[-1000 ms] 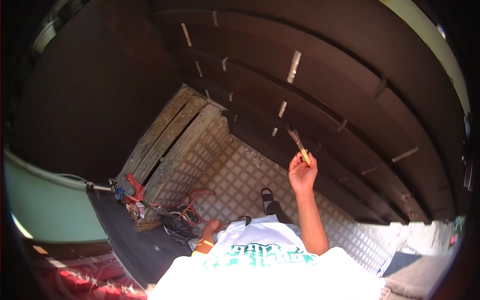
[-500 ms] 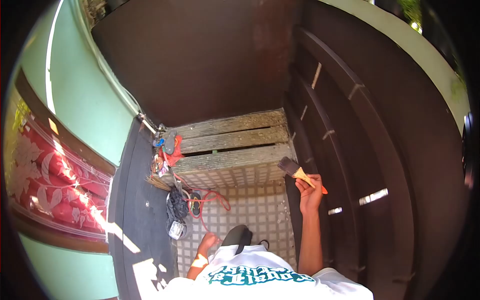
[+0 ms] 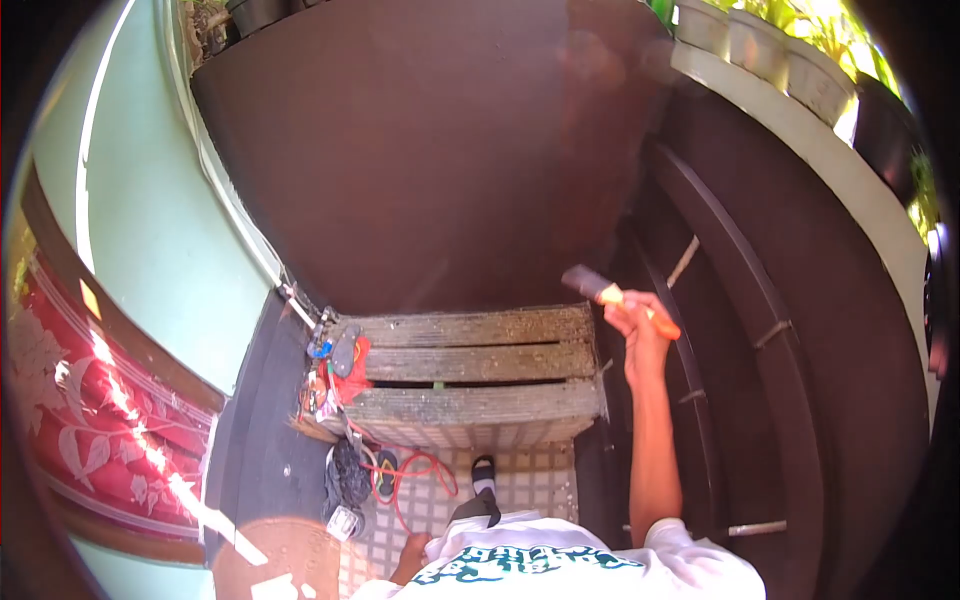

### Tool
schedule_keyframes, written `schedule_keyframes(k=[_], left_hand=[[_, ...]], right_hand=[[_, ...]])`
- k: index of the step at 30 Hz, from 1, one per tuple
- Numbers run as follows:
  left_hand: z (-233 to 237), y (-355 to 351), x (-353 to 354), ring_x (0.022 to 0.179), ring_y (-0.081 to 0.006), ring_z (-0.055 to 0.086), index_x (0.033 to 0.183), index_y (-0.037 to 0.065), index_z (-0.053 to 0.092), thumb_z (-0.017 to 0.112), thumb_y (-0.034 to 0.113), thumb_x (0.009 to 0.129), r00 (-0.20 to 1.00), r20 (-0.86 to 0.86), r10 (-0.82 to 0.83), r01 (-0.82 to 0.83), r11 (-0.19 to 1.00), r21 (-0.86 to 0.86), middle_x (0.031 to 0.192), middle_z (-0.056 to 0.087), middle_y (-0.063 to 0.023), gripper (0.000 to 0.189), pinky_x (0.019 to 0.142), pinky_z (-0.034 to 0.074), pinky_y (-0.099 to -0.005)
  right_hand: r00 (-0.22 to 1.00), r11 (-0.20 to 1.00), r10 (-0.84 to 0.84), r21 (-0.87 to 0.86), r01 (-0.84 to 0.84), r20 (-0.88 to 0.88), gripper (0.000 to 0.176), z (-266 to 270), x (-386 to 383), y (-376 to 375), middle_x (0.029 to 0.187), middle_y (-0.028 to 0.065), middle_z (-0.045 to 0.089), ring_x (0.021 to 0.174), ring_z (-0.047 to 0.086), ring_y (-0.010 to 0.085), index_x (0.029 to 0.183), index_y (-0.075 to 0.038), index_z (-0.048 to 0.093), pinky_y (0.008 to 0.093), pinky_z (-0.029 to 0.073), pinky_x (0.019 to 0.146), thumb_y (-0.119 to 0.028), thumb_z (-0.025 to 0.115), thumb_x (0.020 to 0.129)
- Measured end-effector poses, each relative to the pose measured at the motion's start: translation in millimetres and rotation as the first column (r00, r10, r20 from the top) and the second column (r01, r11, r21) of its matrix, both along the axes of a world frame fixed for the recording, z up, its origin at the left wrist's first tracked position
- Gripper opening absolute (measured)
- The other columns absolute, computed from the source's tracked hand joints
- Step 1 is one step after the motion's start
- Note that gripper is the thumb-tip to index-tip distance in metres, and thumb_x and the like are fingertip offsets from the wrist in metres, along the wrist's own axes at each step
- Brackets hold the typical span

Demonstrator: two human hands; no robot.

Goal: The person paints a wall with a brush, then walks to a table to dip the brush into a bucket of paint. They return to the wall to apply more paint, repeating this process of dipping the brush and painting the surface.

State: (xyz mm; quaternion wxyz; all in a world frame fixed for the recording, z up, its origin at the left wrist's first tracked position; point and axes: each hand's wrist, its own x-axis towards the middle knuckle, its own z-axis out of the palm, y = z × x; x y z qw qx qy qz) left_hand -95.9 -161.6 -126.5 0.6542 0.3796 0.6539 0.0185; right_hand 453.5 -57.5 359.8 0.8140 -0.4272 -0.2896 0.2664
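My right hand (image 3: pixel 640 322) is raised at the right, its fingers closed around the handle of a paintbrush (image 3: pixel 606 292). The brush has dark bristles pointing up and left, a pale ferrule area and an orange handle end. Behind the bristles, in this view, lies the dark brown wall (image 3: pixel 420 160). Low in the view, my left hand (image 3: pixel 412 550) hangs beside my white shirt, fingers curled and partly hidden. A red cord (image 3: pixel 400 500) runs down from a loop on the floor toward that hand; I cannot tell whether the hand holds anything.
A weathered slatted wooden bench (image 3: pixel 470 362) stands ahead, with sandals (image 3: pixel 345 350) and a red bag on its left end. Dark stepped ledges (image 3: pixel 720 270) curve along the right, below potted plants (image 3: pixel 758 48). A black plastic bag (image 3: pixel 347 478) lies on the tiled floor (image 3: pixel 545 475).
My view has tilted up, showing more wall and the plant pots. My right hand has moved up and slightly right with the paintbrush. One sandalled foot now shows ahead of my shirt.
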Motion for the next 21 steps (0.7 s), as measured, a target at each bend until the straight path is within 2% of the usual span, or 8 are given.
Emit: schedule_keyframes(k=[4, 6, 10, 14, 16, 17, 20, 21], left_hand=[[-1, 133, 58, 0.069, -0.0237, 0.071, 0.094, 0.001, 0.072, 0.061, 0.019, 0.088, 0.979, 0.161, 0.129, -0.144, 0.986, 0.088, 0.082, 0.073, -0.0085, 0.022, 0.059, 0.056, -0.0381], [14, 198, 85, 0.071, -0.021, 0.071, 0.098, 0.001, 0.069, 0.057, 0.017, 0.09, 0.993, 0.119, 0.019, -0.043, 0.978, 0.205, 0.084, 0.073, -0.0102, 0.022, 0.06, 0.057, -0.0377], [58, 266, 124, 0.071, -0.0183, 0.071, 0.093, 0.004, 0.064, 0.058, 0.015, 0.09, 0.983, 0.138, 0.12, -0.149, 0.965, 0.217, 0.087, 0.074, -0.009, 0.013, 0.061, 0.057, -0.0354], [69, 277, 130, 0.077, -0.0214, 0.072, 0.099, 0.004, 0.062, 0.057, 0.015, 0.088, 0.988, 0.122, 0.092, -0.116, 0.971, 0.207, 0.093, 0.073, -0.0104, 0.016, 0.064, 0.057, -0.037], [66, 262, 127, 0.079, -0.0227, 0.072, 0.1, 0.004, 0.061, 0.057, 0.015, 0.088, 0.991, 0.109, 0.079, -0.098, 0.98, 0.176, 0.094, 0.073, -0.0113, 0.017, 0.066, 0.057, -0.0382], [62, 248, 124, 0.079, -0.0228, 0.072, 0.1, 0.004, 0.061, 0.057, 0.015, 0.088, 0.992, 0.098, 0.081, -0.095, 0.984, 0.151, 0.094, 0.073, -0.0114, 0.017, 0.066, 0.057, -0.0383], [52, 196, 122, 0.079, -0.0231, 0.072, 0.1, 0.004, 0.061, 0.057, 0.015, 0.088, 0.994, 0.036, 0.108, -0.11, 0.992, 0.056, 0.095, 0.073, -0.0116, 0.018, 0.066, 0.057, -0.0385], [48, 178, 120, 0.08, -0.0231, 0.072, 0.101, 0.004, 0.061, 0.057, 0.015, 0.088, 0.994, 0.014, 0.111, -0.111, 0.994, 0.017, 0.095, 0.073, -0.0117, 0.018, 0.066, 0.056, -0.0385]], right_hand=[[0.923, 0.99, -0.136, 0.086, 0.112, 0.359, 0.011, 93, 23, 91, 0.102, 0.0134, 0.071, 0.088, 0.072, 0.0202, 0.104, 0.003, 0.07, 0.0361, 0.063, 0.088, -0.003, 0.067, 0.095], [0.836, 0.973, -0.217, 0.186, 0.14, 0.504, 0.013, 130, 44, 138, 0.096, 0.0105, 0.072, 0.084, 0.071, 0.0164, 0.104, 0.003, 0.072, 0.0314, 0.061, 0.083, -0.006, 0.07, 0.096], [0.621, 0.906, -0.418, 0.353, 0.234, 0.663, 0.016, 219, 83, 216, 0.078, 0.0004, 0.072, 0.076, 0.065, 0.007, 0.096, -0.001, 0.077, 0.0234, 0.052, 0.069, -0.016, 0.077, 0.093], [0.278, 0.75, -0.639, 0.499, 0.435, 0.717, 0.019, 295, 114, 282, 0.075, -0.0002, 0.073, 0.073, 0.066, 0.0051, 0.096, -0.006, 0.079, 0.0226, 0.052, 0.069, -0.024, 0.08, 0.091], [0.198, 0.696, -0.681, 0.539, 0.475, 0.705, 0.019, 325, 123, 305, 0.071, 0.0006, 0.072, 0.068, 0.065, 0.0061, 0.097, -0.011, 0.08, 0.0256, 0.051, 0.066, -0.028, 0.08, 0.09], [0.202, 0.67, -0.722, 0.596, 0.442, 0.662, 0.017, 337, 127, 317, 0.075, 0.0056, 0.072, 0.069, 0.068, 0.0158, 0.094, -0.01, 0.078, 0.0309, 0.052, 0.066, -0.026, 0.079, 0.089], [-0.2, 0.466, -0.815, 0.82, 0.332, 0.544, 0.024, 359, 140, 348, 0.082, 0.0155, 0.073, 0.081, 0.072, 0.0323, 0.09, -0.01, 0.079, 0.0484, 0.057, 0.072, -0.033, 0.072, 0.088], [-0.162, 0.477, -0.826, 0.822, 0.309, 0.54, 0.022, 360, 145, 356, 0.081, 0.0141, 0.073, 0.079, 0.071, 0.0313, 0.09, -0.01, 0.077, 0.0459, 0.056, 0.07, -0.031, 0.074, 0.088]])
